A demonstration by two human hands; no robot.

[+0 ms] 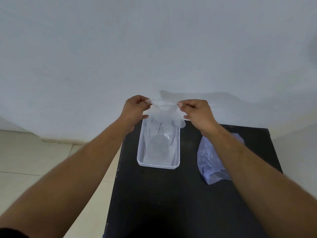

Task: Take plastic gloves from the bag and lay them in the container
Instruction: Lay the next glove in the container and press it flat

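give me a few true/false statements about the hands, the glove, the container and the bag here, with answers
1. Both hands hold one clear glove by its upper edge. True: the left hand and the right hand each pinch a corner.
2. The glove hangs over the far end of the container. True.
3. The container is empty. False: clear plastic already lies inside it.
4. The bag lies to the left of the container. False: it lies to its right, on the black table.
5. The right hand is inside the bag. False: it is above the table, holding the glove.
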